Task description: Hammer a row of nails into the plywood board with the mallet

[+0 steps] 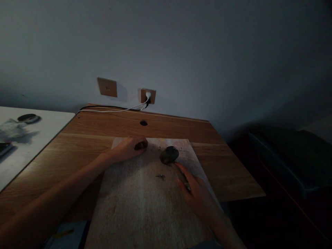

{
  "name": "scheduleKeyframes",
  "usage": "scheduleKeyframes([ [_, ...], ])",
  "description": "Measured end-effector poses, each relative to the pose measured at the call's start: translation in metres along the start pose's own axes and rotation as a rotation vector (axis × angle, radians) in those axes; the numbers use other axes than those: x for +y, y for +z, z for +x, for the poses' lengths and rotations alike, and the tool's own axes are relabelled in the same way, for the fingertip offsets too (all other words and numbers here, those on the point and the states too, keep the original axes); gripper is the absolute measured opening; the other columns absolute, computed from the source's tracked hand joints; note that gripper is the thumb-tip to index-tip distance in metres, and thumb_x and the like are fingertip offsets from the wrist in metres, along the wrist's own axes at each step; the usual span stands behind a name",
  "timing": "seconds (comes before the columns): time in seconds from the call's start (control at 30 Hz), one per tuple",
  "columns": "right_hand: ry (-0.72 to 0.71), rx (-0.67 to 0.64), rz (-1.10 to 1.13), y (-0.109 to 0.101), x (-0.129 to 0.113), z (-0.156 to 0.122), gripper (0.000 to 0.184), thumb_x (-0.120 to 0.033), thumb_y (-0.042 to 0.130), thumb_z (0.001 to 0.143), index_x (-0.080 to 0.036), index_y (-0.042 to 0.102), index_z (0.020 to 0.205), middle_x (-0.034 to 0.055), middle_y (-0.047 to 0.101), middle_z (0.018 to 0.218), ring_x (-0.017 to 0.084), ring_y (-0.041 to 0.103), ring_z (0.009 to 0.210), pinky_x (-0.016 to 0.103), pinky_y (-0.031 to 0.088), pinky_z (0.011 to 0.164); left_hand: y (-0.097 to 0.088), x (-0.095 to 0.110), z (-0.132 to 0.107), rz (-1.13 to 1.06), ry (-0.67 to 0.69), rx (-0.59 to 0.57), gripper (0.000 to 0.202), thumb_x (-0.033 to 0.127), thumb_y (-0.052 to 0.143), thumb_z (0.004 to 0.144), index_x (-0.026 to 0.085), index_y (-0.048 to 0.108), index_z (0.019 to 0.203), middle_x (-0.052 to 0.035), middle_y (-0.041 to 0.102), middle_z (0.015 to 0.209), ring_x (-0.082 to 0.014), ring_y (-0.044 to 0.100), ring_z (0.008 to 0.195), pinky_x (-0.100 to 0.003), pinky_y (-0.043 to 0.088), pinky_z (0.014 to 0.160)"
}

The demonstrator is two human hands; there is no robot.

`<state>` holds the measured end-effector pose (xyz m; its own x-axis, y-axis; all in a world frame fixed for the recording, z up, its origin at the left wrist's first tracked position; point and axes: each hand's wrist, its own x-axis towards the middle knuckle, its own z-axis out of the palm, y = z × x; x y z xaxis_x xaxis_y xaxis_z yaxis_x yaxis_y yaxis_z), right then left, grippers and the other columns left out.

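My right hand [198, 193] is closed around the handle of a mallet [169, 154]. Its thick, dark, round head lies over the far part of a pale wooden board [124, 207]. My left hand [131, 147] rests at the board's far left edge with its fingers curled. A dark patch shows inside the curl; whether it is an object or shadow is unclear. Between the hands, a small cluster of bits like screws or nails [160, 177] lies on the board. Tinier pieces [159, 148] are scattered beyond it, left of the mallet head.
The board lies on a wooden desk [85, 128] against a wall. Cables [111, 110] run to a socket [148, 96] beside a blank plate [107, 87]. At left, a white table [57, 119] bears a round dark item [27, 118] and crumpled plastic [11, 128]. Dark cushion-like bulk [293, 155] stands right.
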<state>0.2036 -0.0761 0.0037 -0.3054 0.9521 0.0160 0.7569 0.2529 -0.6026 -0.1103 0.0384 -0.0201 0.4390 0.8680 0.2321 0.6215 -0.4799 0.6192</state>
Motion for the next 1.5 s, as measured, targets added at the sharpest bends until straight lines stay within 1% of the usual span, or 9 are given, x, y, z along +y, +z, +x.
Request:
scheduleKeyframes([
  [0.2,0.016,-0.010,-0.027,-0.005,-0.013,0.007,0.053,-0.038,0.043,0.102,-0.025,0.053,0.153,0.0105,0.076,0.117,0.029,0.074,0.101,0.046,0.059,0.090,0.001,0.001,0.000,-0.014,-0.014,0.002,0.012,0.023,0.062,0.086,0.019,0.068,0.095,-0.0026,0.070,0.084,-0.0151,0.064,0.073,-0.026,0.049,0.071],
  [0.4,-0.150,0.021,-0.049,-0.009,-0.040,0.038,0.051,-0.032,0.047,0.102,-0.028,0.052,0.153,0.0091,0.074,0.125,0.027,0.072,0.105,0.044,0.058,0.093,0.000,0.004,0.000,-0.051,-0.062,0.002,0.031,0.021,0.063,0.085,0.019,0.065,0.116,-0.0032,0.073,0.090,-0.0163,0.067,0.075,-0.027,0.050,0.070],
  [0.53,-0.214,0.013,-0.011,-0.004,-0.047,0.054,0.051,-0.028,0.046,0.103,-0.028,0.049,0.154,0.0080,0.073,0.128,0.025,0.071,0.109,0.042,0.057,0.096,-0.001,0.006,-0.001,-0.071,-0.043,0.007,0.036,0.018,0.064,0.083,0.019,0.063,0.119,-0.0034,0.074,0.092,-0.0160,0.067,0.076,-0.026,0.050,0.070],
  [0.7,-0.218,-0.071,-0.046,0.003,-0.046,0.059,0.055,-0.025,0.046,0.102,-0.027,0.046,0.157,0.0086,0.073,0.127,0.025,0.072,0.108,0.043,0.057,0.096,0.001,0.004,0.000,-0.092,-0.029,0.020,0.047,0.015,0.063,0.082,0.017,0.060,0.128,-0.0042,0.075,0.093,-0.0165,0.069,0.078,-0.026,0.049,0.071],
  [0.8,-0.232,-0.052,-0.039,0.004,-0.044,0.058,0.055,-0.025,0.045,0.102,-0.026,0.046,0.157,0.0090,0.070,0.134,0.025,0.070,0.115,0.043,0.056,0.100,0.003,0.001,0.000,-0.099,-0.025,0.019,0.052,0.015,0.062,0.082,0.018,0.057,0.133,-0.0044,0.075,0.093,-0.0168,0.069,0.078,-0.026,0.049,0.071],
  [1.0,-0.214,-0.077,-0.063,0.005,-0.043,0.056,0.055,-0.027,0.044,0.103,-0.029,0.043,0.159,0.0071,0.072,0.131,0.024,0.071,0.112,0.042,0.057,0.099,0.003,0.002,0.000,-0.102,-0.030,0.016,0.049,0.017,0.063,0.081,0.017,0.060,0.130,-0.0040,0.075,0.093,-0.0168,0.068,0.077,-0.027,0.050,0.072],
  [1.17,-0.223,-0.067,-0.072,0.006,-0.042,0.057,0.055,-0.026,0.044,0.103,-0.027,0.044,0.159,0.0087,0.071,0.132,0.024,0.071,0.110,0.041,0.057,0.097,0.003,0.002,0.001,-0.076,-0.042,0.020,0.050,0.012,0.062,0.080,0.017,0.060,0.130,-0.0039,0.075,0.092,-0.0175,0.069,0.078,-0.027,0.050,0.073],
  [1.33,-0.234,-0.064,-0.073,0.005,-0.040,0.056,0.056,-0.026,0.044,0.104,-0.027,0.042,0.160,0.0086,0.071,0.131,0.023,0.071,0.109,0.040,0.057,0.096,0.003,0.002,0.000,-0.065,-0.058,0.016,0.048,0.015,0.063,0.081,0.019,0.061,0.129,-0.0025,0.075,0.093,-0.0171,0.069,0.078,-0.026,0.050,0.072],
  [1.5,-0.218,-0.087,-0.091,0.005,-0.040,0.054,0.056,-0.025,0.044,0.104,-0.025,0.043,0.159,0.0098,0.073,0.126,0.024,0.071,0.108,0.041,0.057,0.096,0.004,0.000,0.001,-0.095,-0.027,0.024,0.047,0.014,0.064,0.079,0.019,0.063,0.127,-0.0022,0.076,0.092,-0.0162,0.069,0.076,-0.025,0.049,0.070],
])
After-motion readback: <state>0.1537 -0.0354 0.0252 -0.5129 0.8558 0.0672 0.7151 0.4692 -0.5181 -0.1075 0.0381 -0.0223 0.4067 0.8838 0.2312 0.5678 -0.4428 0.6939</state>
